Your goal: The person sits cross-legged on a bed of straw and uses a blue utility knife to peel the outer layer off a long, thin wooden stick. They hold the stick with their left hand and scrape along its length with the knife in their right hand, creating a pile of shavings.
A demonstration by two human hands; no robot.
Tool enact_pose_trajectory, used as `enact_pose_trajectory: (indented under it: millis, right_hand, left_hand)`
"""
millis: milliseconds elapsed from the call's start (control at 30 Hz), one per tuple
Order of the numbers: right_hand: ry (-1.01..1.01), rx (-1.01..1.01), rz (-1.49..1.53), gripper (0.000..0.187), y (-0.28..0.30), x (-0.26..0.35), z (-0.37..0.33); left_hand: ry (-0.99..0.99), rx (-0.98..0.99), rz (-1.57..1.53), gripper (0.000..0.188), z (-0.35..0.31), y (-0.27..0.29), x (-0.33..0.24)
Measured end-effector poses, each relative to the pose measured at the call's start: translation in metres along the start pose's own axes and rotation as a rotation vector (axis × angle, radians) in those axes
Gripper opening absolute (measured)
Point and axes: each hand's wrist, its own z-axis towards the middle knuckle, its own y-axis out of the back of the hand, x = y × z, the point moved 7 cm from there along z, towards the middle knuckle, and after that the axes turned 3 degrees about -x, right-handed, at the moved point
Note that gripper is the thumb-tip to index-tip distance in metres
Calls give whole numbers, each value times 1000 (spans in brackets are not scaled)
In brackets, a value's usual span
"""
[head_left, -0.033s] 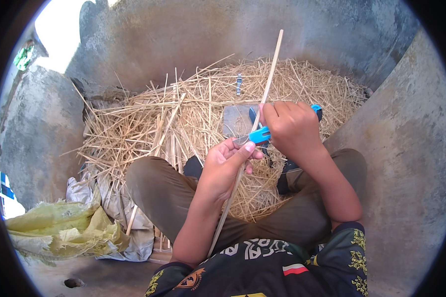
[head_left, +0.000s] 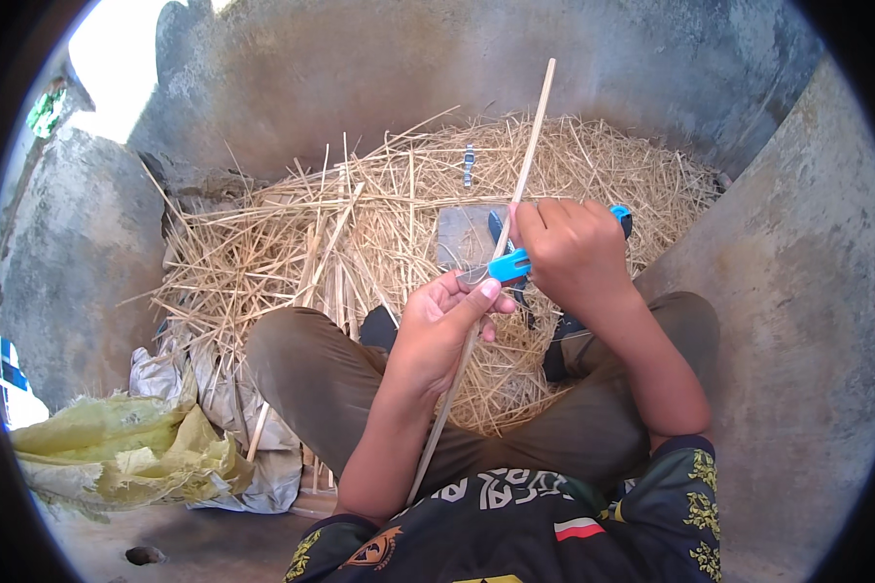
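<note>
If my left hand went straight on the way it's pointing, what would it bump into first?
Your left hand would probably meet the blue knife handle just ahead of it, then your right hand. Depth is unclear, so it might pass underneath.

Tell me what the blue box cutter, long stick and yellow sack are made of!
Blue box cutter: probably smooth plastic, bright; its grey blade looks like metal, flat and thin. Long stick: likely bamboo or wood, pale and matte. Yellow sack: perhaps woven plastic, dull, with frayed edges.
</note>
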Motion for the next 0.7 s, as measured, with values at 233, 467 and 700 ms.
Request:
enact_pose_trajectory:
  millis: [233,467,700]
  right_hand:
    - [-14,-38,-27,17,0,1,0]
    - [-30,-45,-37,17,0,1,1]
    - [-71,-88,-36,27,10,-2,6]
  left_hand:
    - [-21,68,1,24,-1,-1,-2]
    - [-16,74,10,22,-3,-3,-4]
    - [-39,95,10,21,-10,-11,-10]
